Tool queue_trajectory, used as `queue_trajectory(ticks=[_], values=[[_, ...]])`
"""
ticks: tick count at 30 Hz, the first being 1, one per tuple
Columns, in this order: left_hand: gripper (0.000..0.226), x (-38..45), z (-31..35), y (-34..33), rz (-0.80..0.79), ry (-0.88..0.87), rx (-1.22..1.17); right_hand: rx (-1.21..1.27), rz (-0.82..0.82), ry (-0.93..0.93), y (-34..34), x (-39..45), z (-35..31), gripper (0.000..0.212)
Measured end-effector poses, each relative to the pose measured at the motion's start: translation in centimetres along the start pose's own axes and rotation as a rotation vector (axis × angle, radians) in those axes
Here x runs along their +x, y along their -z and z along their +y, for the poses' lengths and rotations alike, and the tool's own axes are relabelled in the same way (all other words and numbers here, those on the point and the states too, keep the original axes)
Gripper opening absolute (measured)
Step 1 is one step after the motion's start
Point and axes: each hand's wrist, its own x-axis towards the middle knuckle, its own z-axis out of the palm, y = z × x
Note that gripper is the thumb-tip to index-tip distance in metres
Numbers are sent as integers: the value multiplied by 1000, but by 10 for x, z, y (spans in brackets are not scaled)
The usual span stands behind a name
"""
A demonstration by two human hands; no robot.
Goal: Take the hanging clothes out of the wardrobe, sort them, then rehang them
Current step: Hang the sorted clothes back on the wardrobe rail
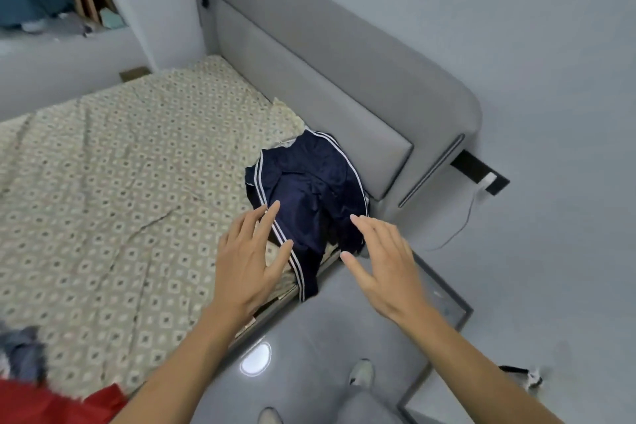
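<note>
Right at the bed's corner, both hands are spread wide with straight fingers and hold nothing. The left hand (253, 260) has its fingertips at the white side stripe of the navy garment (309, 196), apparently just touching it, though the blur makes contact hard to judge; the right hand (382, 262) hovers near the garment's other edge. Crumpled and glossy, the navy garment lies heaped with its long axis running from the grey padded headboard (327, 79) toward the mattress edge, one striped end hanging over it. Beneath it is a cream bedsheet (120, 165) printed with small diamonds. Red cloth (51, 406) and bluish cloth (24, 348) lie at the lower left.
</note>
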Motion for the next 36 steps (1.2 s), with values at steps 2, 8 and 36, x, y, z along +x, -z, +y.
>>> queue_trajectory(ticks=[2,8,36], values=[[66,22,-10,-9,-4,32,5,4,-20,22,-8,36,9,61],[66,107,-45,-47,-16,190,72,41,-94,108,-39,166,54,60],[57,485,-316,-331,-446,543,17,-164,-594,122,-351,650,189,57]])
